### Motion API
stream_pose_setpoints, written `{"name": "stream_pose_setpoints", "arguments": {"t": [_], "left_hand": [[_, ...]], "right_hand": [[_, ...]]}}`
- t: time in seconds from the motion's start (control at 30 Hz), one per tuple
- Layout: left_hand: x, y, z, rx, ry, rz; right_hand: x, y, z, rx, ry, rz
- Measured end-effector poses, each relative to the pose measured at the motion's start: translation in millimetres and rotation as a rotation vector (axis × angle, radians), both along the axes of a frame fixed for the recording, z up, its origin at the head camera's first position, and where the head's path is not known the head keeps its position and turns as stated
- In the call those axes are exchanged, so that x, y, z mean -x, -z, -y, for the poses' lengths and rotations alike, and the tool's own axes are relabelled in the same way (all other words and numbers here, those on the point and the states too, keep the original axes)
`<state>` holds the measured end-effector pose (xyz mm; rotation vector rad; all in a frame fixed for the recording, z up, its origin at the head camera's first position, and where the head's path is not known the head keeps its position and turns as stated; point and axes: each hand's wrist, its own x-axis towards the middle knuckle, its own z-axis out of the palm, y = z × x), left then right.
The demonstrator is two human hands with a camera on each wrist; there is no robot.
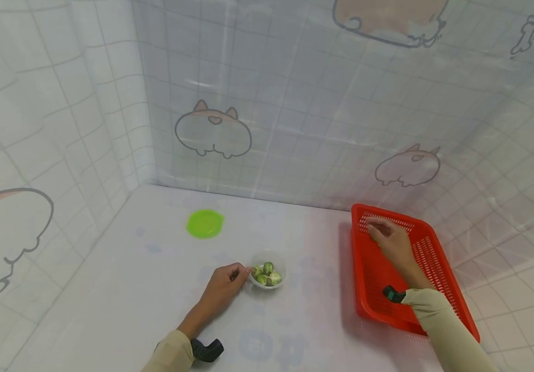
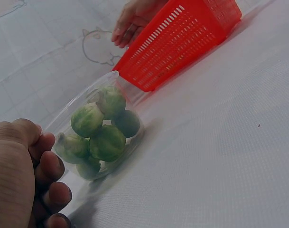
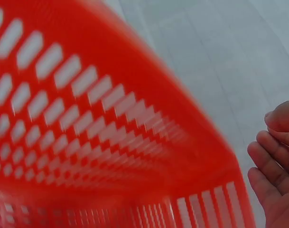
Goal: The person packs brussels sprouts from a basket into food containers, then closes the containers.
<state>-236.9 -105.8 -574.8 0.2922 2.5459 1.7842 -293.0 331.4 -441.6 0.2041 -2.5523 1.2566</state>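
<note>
Several green Brussels sprouts [image 1: 268, 267] sit in a small clear plastic bowl [image 2: 116, 74] on the table. My left hand [image 1: 224, 285] pinches the bowl's rim from the left side, its other fingers curled beside the wall. To the right, my right hand [image 1: 393, 247] hovers over the far left part of a red perforated plastic basket [image 1: 362, 289]. Its fingers look relaxed in the right wrist view, with nothing visible between them. A bit of green [image 1: 376, 241] shows just under that hand in the head view.
A bright green flat round lid [image 1: 205, 223] with a small tab lies on the white-covered table [image 1: 155, 289], behind and left of the bowl. White sheeting [image 1: 267, 129] with cartoon drawings encloses the back and sides. The basket stands near the right sheet.
</note>
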Motion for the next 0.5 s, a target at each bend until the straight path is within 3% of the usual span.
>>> {"name": "stream_pose_setpoints", "arguments": {"t": [0.1, 0.23, 0.5], "left_hand": [[0.6, 0.2, 0.4, -0.001, 0.003, -0.002], [0.7, 0.2, 1.0, -0.001, 0.006, -0.001], [-0.5, -2.8, 0.9, 0.003, 0.011, -0.007]], "right_hand": [[11.1, 17.6, -23.9, -0.067, 0.052, -0.008], [16.3, 27.9, -46.6, -0.137, 0.088, 0.02], [19.0, 40.4, -78.9, -0.181, 0.125, 0.168]]}}
